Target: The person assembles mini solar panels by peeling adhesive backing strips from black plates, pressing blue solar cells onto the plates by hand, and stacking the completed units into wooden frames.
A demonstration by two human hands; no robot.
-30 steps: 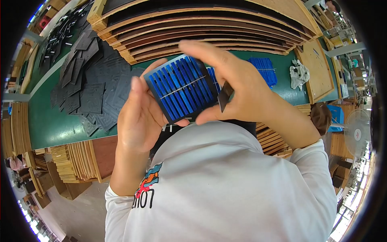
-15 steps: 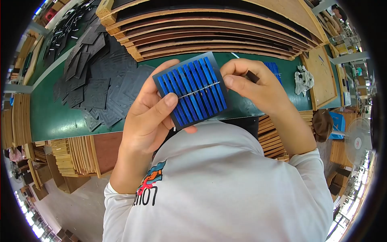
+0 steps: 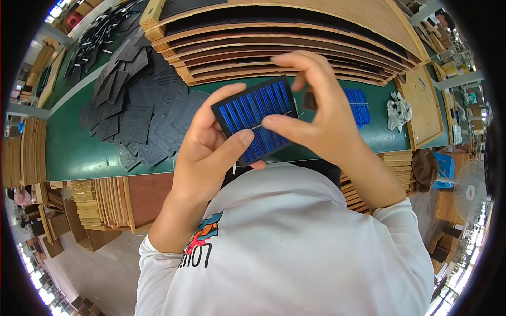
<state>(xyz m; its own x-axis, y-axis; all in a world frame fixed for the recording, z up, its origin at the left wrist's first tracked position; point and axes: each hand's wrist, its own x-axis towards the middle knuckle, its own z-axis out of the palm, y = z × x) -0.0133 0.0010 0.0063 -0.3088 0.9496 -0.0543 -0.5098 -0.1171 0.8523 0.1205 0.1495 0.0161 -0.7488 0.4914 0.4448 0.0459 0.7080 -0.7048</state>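
A small solar panel [image 3: 245, 112], blue strips on a black backing with a pale line across it, is tilted above the table's front edge. My left hand [image 3: 203, 145] grips it at the left and lower side, thumb on its face and fingers behind. My right hand [image 3: 329, 124] rests its thumb on the panel's face near the pale line, while its index finger is stretched away. Tucked among that hand's other fingers is a small dark brown piece [image 3: 310, 100]; its kind cannot be made out.
Black square sheets [image 3: 134, 124] lie heaped on the green table [image 3: 66, 152] to the left. A stack of wooden trays [image 3: 284, 39] stands behind my hands. To the right are more blue panels [image 3: 357, 107], a white crumpled cloth [image 3: 399, 110] and a wooden tray [image 3: 426, 108].
My right hand has moved from the panel's right edge onto its face, thumb down and index finger lifted away. The panel has shifted slightly and tilted. More blue panels show on the right.
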